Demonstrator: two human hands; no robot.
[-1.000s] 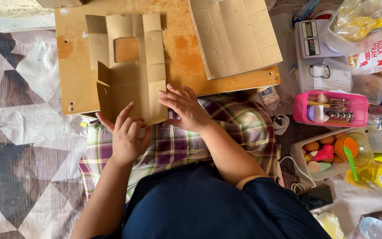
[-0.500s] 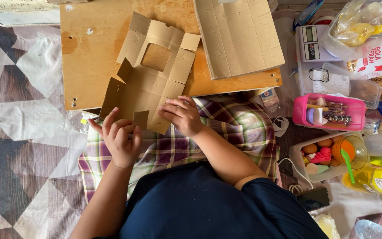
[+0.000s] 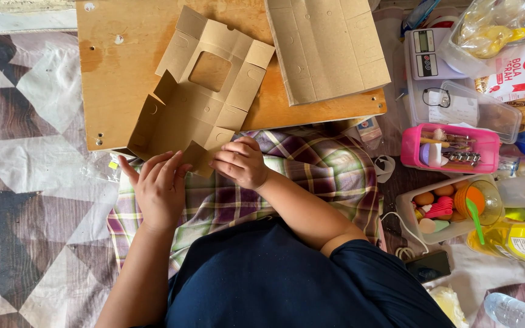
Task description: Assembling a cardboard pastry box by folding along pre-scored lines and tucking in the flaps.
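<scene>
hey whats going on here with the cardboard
A person seated on the floor works a flat die-cut cardboard box blank with a square window, lying on a wooden board. Both hands are at its near edge: the left hand lies open against it, while the right hand presses a small flap. A second cardboard blank lies untouched on the board beside it.

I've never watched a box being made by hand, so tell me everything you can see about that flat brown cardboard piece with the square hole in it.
The cardboard box blank is plain brown and unprinted, die-cut with a square window near its far end, side flaps, creases and small slots. It lies mostly flat and turned at an angle on the wooden board, its near edge hanging over the plaid cloth. The left hand rests open at its near corner and the right hand presses curled fingers on the near flap. A second blank lies beside it, apart.
</scene>
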